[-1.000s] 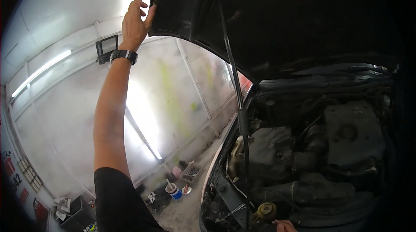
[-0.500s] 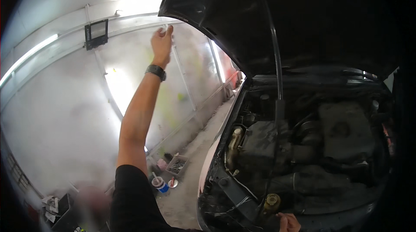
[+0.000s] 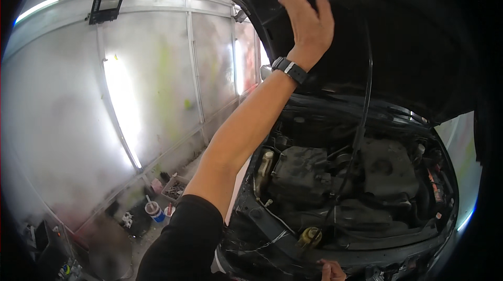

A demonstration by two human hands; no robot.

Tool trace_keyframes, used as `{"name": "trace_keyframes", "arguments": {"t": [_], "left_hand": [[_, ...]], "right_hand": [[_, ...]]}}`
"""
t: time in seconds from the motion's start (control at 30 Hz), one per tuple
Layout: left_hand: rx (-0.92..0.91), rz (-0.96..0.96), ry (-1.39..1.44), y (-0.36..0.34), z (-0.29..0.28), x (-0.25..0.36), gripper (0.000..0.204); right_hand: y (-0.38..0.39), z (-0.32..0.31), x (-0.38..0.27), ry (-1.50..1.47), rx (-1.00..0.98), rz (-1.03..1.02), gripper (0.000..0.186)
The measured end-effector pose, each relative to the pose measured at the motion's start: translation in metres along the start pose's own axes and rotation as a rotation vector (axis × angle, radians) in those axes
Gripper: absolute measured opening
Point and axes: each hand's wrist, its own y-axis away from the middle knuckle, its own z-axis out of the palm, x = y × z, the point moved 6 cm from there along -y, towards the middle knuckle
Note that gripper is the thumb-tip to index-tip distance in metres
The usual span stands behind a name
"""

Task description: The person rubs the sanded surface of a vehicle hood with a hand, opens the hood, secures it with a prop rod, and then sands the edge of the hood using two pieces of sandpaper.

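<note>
My left hand [image 3: 309, 24] is raised in front of the underside of the black car hood [image 3: 408, 34], fingers spread and nothing in them. Whether it touches the hood cannot be told. Past it to the right runs a thin dark prop rod [image 3: 368, 66], with a pale tip close to the hood and its lower part crossing the engine bay [image 3: 298, 171]. At the bottom edge my right hand [image 3: 333, 270] shows only in part, fingers curled together by the front of the bay. What it holds, if anything, is hidden. A yellowish round cap [image 3: 311, 236] sits just left of it.
Along the left stands a paint-stained pale wall [image 3: 57, 108] with bright tube lights [image 3: 121, 108] and a black floodlight [image 3: 107, 6]. On the floor are a blue-and-white paint pot [image 3: 154, 211], a bin of scraps [image 3: 175, 187] and a dark crate [image 3: 44, 249].
My left hand has swung right from in front of the wall to the hood, and its fingers have spread. The view has turned right. My right hand stays low by the front of the bay.
</note>
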Motion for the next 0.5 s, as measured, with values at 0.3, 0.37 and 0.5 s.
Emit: {"name": "trace_keyframes", "arguments": {"t": [0.3, 0.37, 0.5], "left_hand": [[0.163, -1.114, 0.698, 0.041, -0.034, -0.197, 0.071], [0.031, -1.005, 0.902, 0.032, -0.035, -0.202, 0.068], [0.172, -1.337, 1.076, 0.03, -0.049, -0.183, 0.067]], "right_hand": [[0.008, 0.0, -0.009, 0.061, 0.04, 0.043, 0.03], [0.008, 0.003, -0.01, 0.073, 0.052, 0.03, 0.029], [0.008, 0.014, -0.025, 0.16, 0.002, 0.021, 0.028]]}}
